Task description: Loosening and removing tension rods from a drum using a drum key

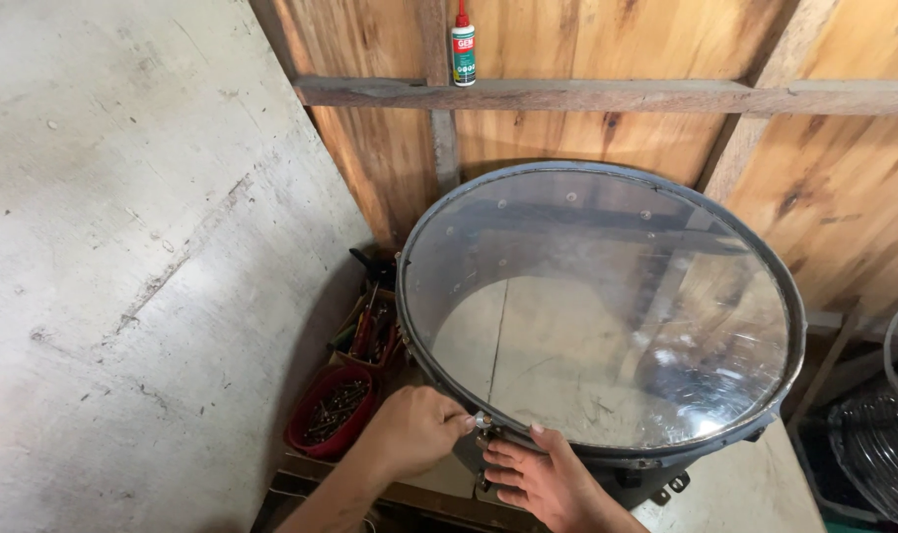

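A drum [597, 316] with a clear head and metal rim fills the centre-right of the frame, on a pale bench [755, 494]. At lower centre the left hand [414, 429] pinches a small tuning lug [484, 421] on the rim; the right hand [548, 479] lies open against the shell. Grey concrete wall [123, 247] left, wooden plank wall [607, 59] behind, red bowl of screws [331, 410] lower left

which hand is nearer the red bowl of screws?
Left. The left hand is at the drum rim, just right of the red bowl. The right hand rests on the drum's near side, farther right.
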